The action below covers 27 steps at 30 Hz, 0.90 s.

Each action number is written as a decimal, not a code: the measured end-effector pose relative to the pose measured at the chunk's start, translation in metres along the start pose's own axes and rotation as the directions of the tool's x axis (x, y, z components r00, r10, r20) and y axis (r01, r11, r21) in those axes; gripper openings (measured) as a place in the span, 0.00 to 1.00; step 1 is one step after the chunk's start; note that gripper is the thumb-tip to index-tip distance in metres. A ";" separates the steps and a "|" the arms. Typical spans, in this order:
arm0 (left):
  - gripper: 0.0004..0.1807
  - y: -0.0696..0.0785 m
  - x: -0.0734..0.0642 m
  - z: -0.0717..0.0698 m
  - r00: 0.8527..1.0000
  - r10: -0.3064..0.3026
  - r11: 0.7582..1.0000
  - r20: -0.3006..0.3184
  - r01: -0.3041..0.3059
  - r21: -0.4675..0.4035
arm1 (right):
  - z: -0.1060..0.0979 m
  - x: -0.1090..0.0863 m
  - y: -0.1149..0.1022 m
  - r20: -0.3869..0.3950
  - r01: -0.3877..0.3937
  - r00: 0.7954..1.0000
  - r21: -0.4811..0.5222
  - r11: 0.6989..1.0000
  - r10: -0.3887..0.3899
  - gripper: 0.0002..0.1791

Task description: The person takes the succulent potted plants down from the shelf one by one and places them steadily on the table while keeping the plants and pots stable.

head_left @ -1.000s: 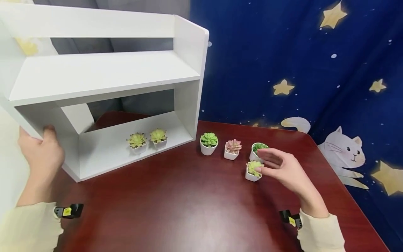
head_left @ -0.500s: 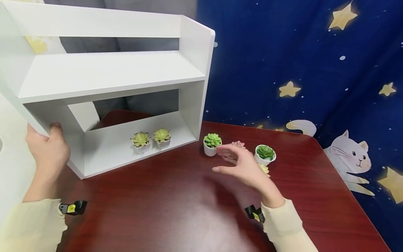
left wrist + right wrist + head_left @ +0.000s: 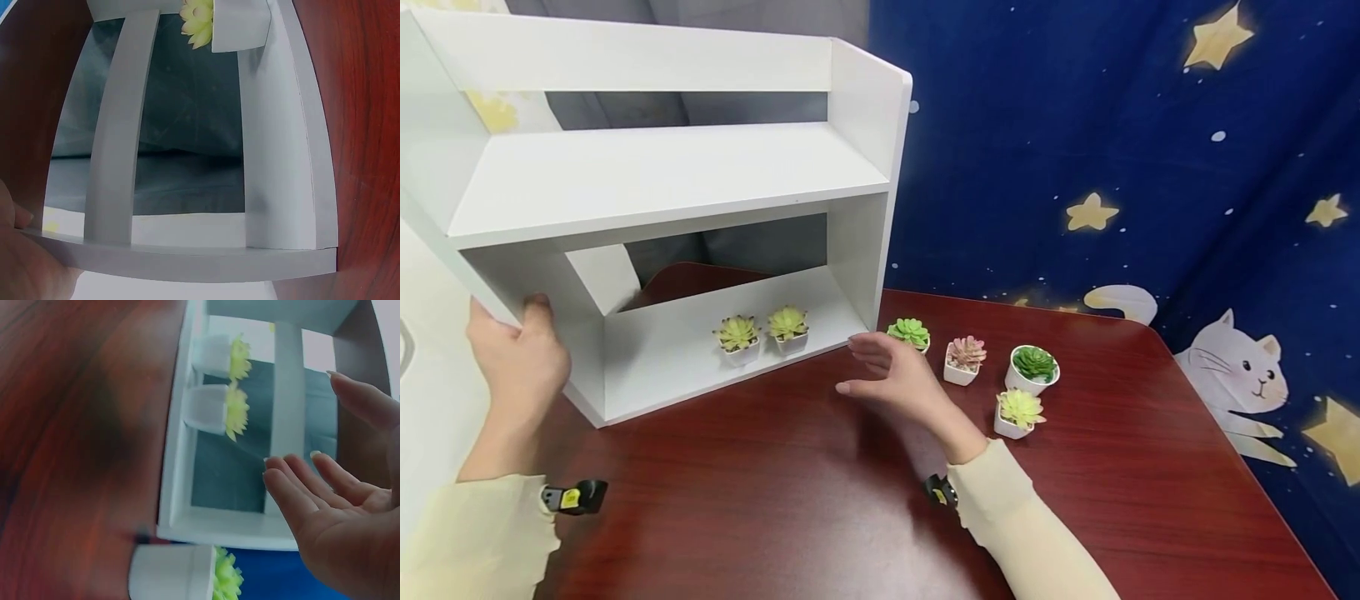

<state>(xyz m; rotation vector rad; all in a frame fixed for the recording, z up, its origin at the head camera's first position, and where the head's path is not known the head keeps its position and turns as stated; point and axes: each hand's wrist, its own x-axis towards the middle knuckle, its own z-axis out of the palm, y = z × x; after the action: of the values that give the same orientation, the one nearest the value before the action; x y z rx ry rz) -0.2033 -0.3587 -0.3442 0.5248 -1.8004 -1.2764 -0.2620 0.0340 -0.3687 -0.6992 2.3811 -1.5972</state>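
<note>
A white two-tier shelf [image 3: 677, 171] stands on the dark red table, its left side panel gripped by my left hand [image 3: 520, 358] with the thumb on the inner face. On the lower board sit two yellow-green potted succulents, one [image 3: 738, 340] left of the other [image 3: 788, 329]. My right hand [image 3: 898, 379] hovers in front of the shelf's right corner, fingers apart from the thumb and nothing between them. It partly hides a bright green potted succulent [image 3: 909, 332]. In the right wrist view, the palm [image 3: 350, 531] faces the shelf opening.
Right of my right hand stand a pink potted succulent [image 3: 964, 360], a dark green one [image 3: 1032, 369] and a pale yellow one [image 3: 1018, 412] on the table [image 3: 760, 517]. A blue star-patterned curtain [image 3: 1037, 150] hangs behind the table.
My right hand has moved left from beside the pale yellow succulent, past the pink one, to the shelf's right corner. My left hand keeps its grip on the shelf.
</note>
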 end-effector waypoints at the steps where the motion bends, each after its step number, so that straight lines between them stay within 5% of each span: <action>1: 0.26 0.000 0.000 0.000 1.000 -0.005 1.000 -0.002 0.005 -0.002 | 0.003 0.003 0.001 -0.005 -0.003 1.000 0.006 1.000 0.003 0.37; 15: 0.26 0.000 0.000 0.000 0.999 -0.035 0.999 -0.006 0.035 -0.012 | 0.044 0.049 0.015 -0.084 -0.060 0.994 0.141 0.988 0.072 0.40; 27: 0.26 -0.003 0.003 -0.001 0.999 -0.041 0.999 -0.012 0.041 0.013 | 0.075 0.084 0.021 -0.160 -0.091 0.982 0.058 0.994 0.099 0.44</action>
<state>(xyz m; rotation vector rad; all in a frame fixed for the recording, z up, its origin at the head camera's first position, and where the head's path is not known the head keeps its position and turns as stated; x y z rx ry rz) -0.2047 -0.3623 -0.3463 0.5779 -1.7981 -1.2876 -0.3105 -0.0610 -0.4093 -0.4539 2.4344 -1.7283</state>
